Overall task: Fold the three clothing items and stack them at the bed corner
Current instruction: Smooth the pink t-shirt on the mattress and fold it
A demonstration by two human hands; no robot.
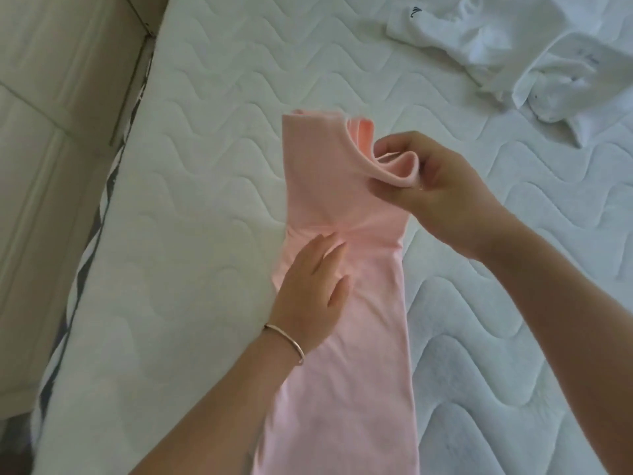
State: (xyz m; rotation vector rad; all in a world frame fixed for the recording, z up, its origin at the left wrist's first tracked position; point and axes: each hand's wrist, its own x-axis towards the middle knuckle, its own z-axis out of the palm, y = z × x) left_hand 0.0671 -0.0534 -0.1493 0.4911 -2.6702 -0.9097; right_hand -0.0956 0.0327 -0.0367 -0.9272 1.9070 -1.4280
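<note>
A pink garment point(346, 337) lies lengthwise on the white quilted mattress point(191, 214), folded into a long narrow strip. My left hand point(313, 286) rests flat on its middle with straight fingers and wears a thin bracelet at the wrist. My right hand point(435, 186) pinches a bunched fold of the pink fabric at the strip's upper right edge and lifts it slightly off the bed. A heap of crumpled white clothing point(520, 53) lies at the far right of the mattress, apart from both hands.
The mattress's left edge point(102, 234) runs diagonally from top centre to bottom left, with a grey-patterned side band. Beyond it is a light tiled floor point(41, 132). Bare mattress surrounds the pink garment on both sides.
</note>
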